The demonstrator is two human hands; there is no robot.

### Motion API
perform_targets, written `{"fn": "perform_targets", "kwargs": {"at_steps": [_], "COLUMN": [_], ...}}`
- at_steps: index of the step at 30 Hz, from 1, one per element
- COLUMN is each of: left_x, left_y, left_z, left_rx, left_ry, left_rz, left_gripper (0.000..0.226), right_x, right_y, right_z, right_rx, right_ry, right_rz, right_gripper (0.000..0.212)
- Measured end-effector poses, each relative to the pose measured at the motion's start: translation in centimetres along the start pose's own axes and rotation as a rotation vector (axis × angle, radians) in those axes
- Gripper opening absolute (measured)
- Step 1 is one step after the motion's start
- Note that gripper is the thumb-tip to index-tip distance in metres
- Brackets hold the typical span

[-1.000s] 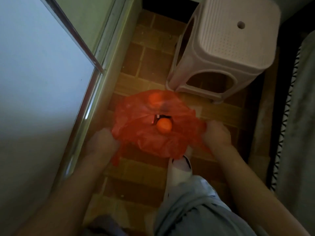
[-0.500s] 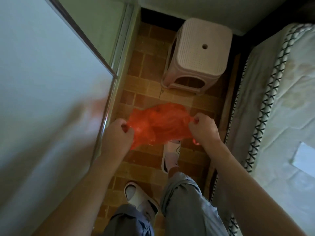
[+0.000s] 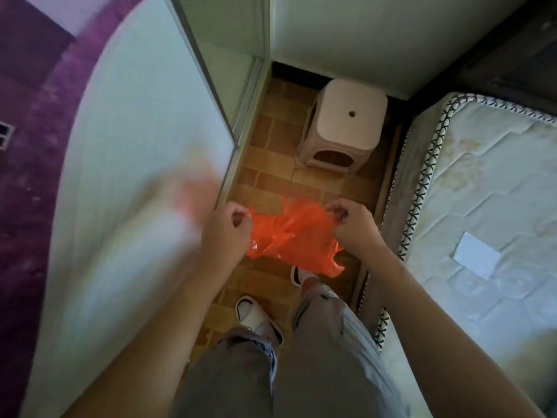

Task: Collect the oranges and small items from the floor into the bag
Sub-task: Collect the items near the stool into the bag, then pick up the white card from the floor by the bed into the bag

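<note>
Bag contents not visible: the red plastic bag is bunched and crumpled, film folded over itself, so whether any oranges or small items sit inside cannot be told. Left side of view is a big blurred pale panel, a sliding door with metal frame edge, showing a smeared pinkish reflection; details there unreadable. Far left a purple surface, cut off by the frame edge, unclear what it is. Bag is held up in the air between both hands, above the brown tiled floor, in front of the person's legs. Left hand has fingers curled, thumb and fingertips pinching the bag's left edge. Right hand likewise curled, pinching the bag's right upper edge; fingertips partly hidden by the film. Bag is translucent orange-red, glossy, wrinkled, a loose flap hanging down at lower right; its lower edge covers part of the far slipper, only a white and black toe showing. Near slipper white, partly hidden under the grey trouser legs. Pale pink plastic stool with a hole in its seat stands on the floor beyond the bag, well apart from it. Quilted mattress with black-and-white trim on the right, cut off at the frame edge, a white paper slip lying on it.
</note>
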State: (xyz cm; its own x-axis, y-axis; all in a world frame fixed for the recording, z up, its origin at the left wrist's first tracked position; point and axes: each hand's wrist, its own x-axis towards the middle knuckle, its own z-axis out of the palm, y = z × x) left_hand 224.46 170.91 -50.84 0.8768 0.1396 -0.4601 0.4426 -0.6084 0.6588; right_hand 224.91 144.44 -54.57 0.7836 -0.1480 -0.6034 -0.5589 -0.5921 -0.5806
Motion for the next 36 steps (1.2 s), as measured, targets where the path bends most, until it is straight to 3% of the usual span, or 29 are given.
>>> {"fn": "perform_targets", "kwargs": {"at_steps": [7,14,21,25,31,36], "left_x": [-8.2,-14.0,-16.4,-16.5,-15.2,-15.6], "left_y": [4.1,6.9,8.2,9.9,13.5,14.5], "left_z": [-5.7,-9.3,-10.8,-10.3,-9.6,-10.1], "left_rx": [-0.089,-0.036,0.211,0.147,0.078,-0.016], "left_ry": [-0.024,-0.084,-0.118,0.016,0.106,0.251], "left_rz": [0.122,0.241,0.167,0.127,0.026,-0.04], "left_gripper": [0.006,0.022,0.058,0.053,0.016,0.008], "right_x": [-9.0,-15.9,-18.0,-17.7,-16.1,-14.5], "right_y": [-6.3,-13.8,-20.3,-22.2,-23.6,-25.3], "right_z": [-0.8,-2.5,-4.6,-6.1,-9.0,-10.9], "right_rx": [0.067,0.131,-0.005,-0.037,-0.013,-0.144], "right_ry": [-0.002,-0.037,-0.169,-0.273,-0.348,-0.402], "right_rz": [-0.106,-0.22,-0.375,-0.441,-0.545,-0.586], "right_gripper": [0.033,0.033,0.028,0.032,0.032,0.027]}}
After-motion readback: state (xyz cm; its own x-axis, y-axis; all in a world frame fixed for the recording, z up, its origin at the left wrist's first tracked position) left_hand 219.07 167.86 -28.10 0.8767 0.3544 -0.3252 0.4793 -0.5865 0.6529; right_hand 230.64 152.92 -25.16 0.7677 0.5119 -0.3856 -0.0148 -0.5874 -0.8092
